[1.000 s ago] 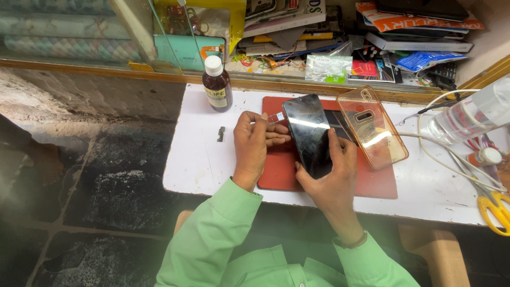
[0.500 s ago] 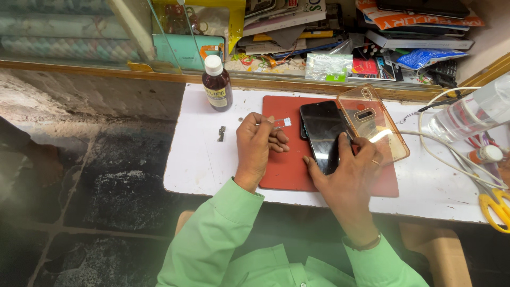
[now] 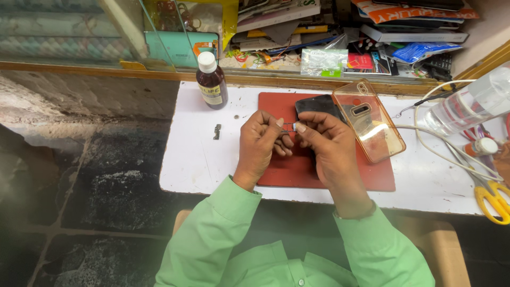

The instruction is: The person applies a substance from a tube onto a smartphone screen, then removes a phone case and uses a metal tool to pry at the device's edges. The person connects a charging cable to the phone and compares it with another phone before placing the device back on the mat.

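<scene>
White tabletop [image 3: 212, 159] carries a flat red rectangular work mat [image 3: 289, 172] at its middle, with a cluttered shelf of packets and booklets behind the far edge. Both hands meet over the mat's near-left part: the left hand [image 3: 260, 143] and the right hand [image 3: 329, 146] each pinch, thumb against forefinger, one end of a tiny pale metal part [image 3: 293, 127], too small to identify further; the remaining fingers are curled together. A dark smartphone [image 3: 316, 104] lies on the mat's far edge, just beyond the hands, touched by neither. A clear, amber-tinted flexible phone case [image 3: 372, 125] rests tilted across the mat's far-right corner, partly over the phone. A brown glass bottle with a white cap [image 3: 211, 82] stands near the tabletop's far edge, left of the mat, and a small dark metal piece [image 3: 217, 131] lies loose on the bare top between bottle and hands. White cables [image 3: 435, 146] and yellow-handled scissors [image 3: 494, 197] lie toward the right edge. For a part this small, the work is judged best kept low over the mat, wrists braced, grip light, so that a slip lands on red rather than rolling off the near edge.
</scene>
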